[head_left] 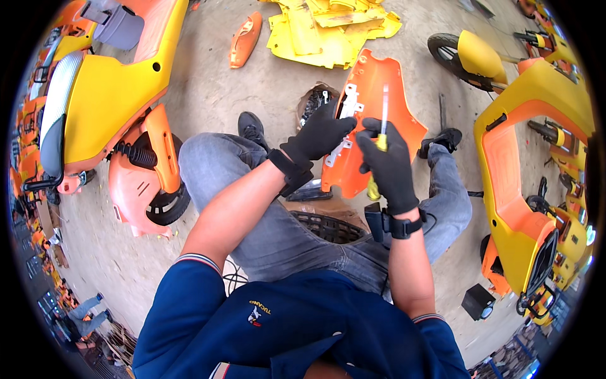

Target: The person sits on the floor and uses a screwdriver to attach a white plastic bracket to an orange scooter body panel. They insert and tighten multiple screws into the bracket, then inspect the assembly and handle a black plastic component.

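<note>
In front of my knees stands an orange plastic body panel (401, 104), tilted, with a whitish metal bracket (351, 104) along its left edge. My left hand (320, 134), in a black glove, is closed on that left edge beside the bracket. My right hand (390, 165), also black-gloved, is wrapped round a screwdriver (381, 143) with a yellow handle. Its shaft points away from me, over the face of the panel, and I cannot tell whether the tip touches it. Just behind my left hand sits a round container (303, 114) of small dark and metal parts.
Yellow panels (303, 31) lie piled ahead, with an orange panel piece (245, 40) to their left. Yellow-orange scooters stand at left (104, 117) and right (495, 170). A black crate (328, 228) is between my legs. A black box (478, 302) rests at right. Another person (82, 316) is far left.
</note>
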`<state>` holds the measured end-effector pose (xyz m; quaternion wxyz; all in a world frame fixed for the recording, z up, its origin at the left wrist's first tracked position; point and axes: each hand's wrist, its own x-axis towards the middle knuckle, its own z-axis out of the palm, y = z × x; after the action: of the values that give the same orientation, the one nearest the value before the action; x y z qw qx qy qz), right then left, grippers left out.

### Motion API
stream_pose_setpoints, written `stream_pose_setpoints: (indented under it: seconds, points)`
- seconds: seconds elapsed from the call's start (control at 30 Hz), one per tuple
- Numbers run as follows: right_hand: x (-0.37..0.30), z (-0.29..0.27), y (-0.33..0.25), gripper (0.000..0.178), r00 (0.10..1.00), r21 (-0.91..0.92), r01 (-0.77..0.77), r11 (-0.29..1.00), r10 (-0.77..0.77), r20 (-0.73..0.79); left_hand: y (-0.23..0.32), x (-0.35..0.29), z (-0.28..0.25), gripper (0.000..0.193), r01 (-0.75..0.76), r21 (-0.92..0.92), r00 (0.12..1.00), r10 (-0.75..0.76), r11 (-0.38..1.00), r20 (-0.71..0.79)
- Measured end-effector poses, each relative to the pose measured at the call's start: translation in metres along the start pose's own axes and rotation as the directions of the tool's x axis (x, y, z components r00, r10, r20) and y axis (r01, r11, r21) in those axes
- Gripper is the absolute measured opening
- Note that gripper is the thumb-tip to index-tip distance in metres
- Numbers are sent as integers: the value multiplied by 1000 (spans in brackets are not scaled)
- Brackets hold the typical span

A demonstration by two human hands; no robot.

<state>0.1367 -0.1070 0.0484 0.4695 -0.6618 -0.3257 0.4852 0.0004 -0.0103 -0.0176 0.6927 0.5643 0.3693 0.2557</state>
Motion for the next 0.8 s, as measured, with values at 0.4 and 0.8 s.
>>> stream_pose_setpoints:
  seconds: [0.4,0.8]
  points:
    - [-2,-76,25,37,921,-130,47,990,-93,-378,-1,10,-9,27,87,-63,990,-94,994,-109]
    - [1,-80,46,38,983,203,-175,963,183,-21,-12,13,-7,26,70,-147,995,-81,987,-66]
